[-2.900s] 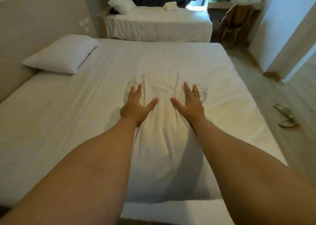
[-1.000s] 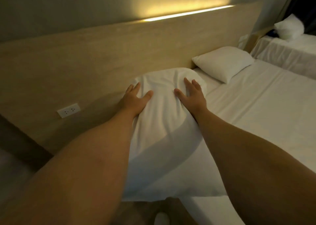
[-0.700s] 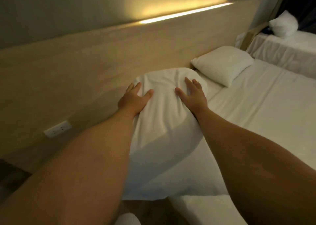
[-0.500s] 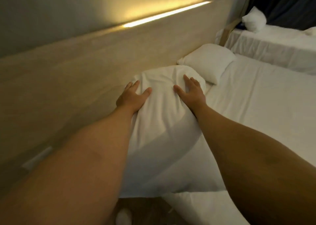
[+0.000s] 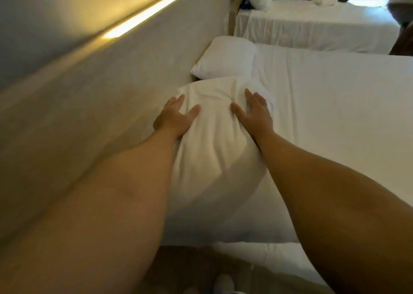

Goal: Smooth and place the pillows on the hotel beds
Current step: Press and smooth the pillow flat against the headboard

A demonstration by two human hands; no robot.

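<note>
Head view: our left hand [image 5: 173,118] and right hand [image 5: 254,112] lie spread flat on the near pillow [image 5: 214,142], beside the placed pillow [image 5: 223,58]; smoothing remains.

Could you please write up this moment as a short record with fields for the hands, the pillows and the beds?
left hand: flat, fingers spread, on near pillow's left side
right hand: flat, fingers spread, on its right side
near pillow: at headboard, creased
second pillow: beyond it, against headboard
near bed: white sheet
far bed: one pillow, folded white cloth
</note>
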